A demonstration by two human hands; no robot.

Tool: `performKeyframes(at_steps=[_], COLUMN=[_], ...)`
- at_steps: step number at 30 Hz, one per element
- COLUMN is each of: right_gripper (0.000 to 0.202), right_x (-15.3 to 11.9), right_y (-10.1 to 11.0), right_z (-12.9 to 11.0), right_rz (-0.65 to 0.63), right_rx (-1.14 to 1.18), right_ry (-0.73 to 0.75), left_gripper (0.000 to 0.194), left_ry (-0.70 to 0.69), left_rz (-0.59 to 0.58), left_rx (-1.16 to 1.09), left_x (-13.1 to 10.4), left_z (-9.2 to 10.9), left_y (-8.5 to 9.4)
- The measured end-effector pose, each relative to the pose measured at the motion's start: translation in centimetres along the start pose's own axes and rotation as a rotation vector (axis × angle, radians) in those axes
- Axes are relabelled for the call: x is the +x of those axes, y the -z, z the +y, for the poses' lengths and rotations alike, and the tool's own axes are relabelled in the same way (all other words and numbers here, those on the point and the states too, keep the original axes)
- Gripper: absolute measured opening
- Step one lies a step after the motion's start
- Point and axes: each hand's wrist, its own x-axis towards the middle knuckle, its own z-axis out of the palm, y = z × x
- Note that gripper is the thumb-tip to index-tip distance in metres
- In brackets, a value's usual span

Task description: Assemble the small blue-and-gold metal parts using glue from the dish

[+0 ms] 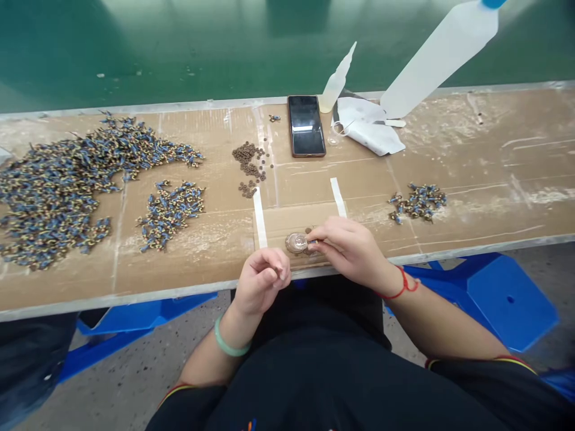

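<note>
My right hand [348,248] is closed in a pinch at the table's front edge. A small blue-and-yellow piece [313,242] shows at its fingertips, beside a small round clear dish [296,242]. A few brown discs [308,230] lie close to those fingers, partly covered by them. To the left of the dish, my left hand [264,278] hovers with thumb and fingers curled together; what they hold, if anything, is too small to name. Under the dish lies a cardboard sheet [291,218] with white tape strips [259,218] at its sides.
A large heap of blue-and-yellow pieces [58,191] covers the left, with a smaller pile [173,212] beside it. Another pile [420,202] sits right. Brown discs [247,157], a phone [306,126], a nozzle bottle [335,87], a white cloth [368,123] and a tall bottle [440,60] stand behind.
</note>
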Motion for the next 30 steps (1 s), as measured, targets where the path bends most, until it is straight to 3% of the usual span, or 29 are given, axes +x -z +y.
performKeyframes(at_steps=[11,17,20,24,30], right_gripper=[0.012,0.011,0.013,0.032,0.032], right_x=[0.5,0.1,0.0,0.1,0.1], right_y=[0.5,0.5,0.5,-0.6,-1.6], right_z=[-0.5,-0.4,-1.3,-3.6,-5.8], right_rz=[-0.011,0.045,0.150,0.348,0.399], right_rx=[-0.071,-0.003,0.184,0.622,1.014], right_ry=[0.035,-0.037,-0.224,-0.480,-0.572], left_gripper=[0.031,0.030,0.031,0.031,0.029], left_ry=[-0.027,-0.041,-0.081,-0.143,-0.185], left_rz=[-0.025,0.042,0.135,0.215,0.245], left_rx=[-0.017,0.026,0.097,0.196,0.277], left_x=[-0.1,0.0,0.1,0.7,1.3], left_z=[-0.2,-0.2,-0.1,0.1,0.1], left_y=[0.0,-0.4,-1.2,-3.0,-5.2])
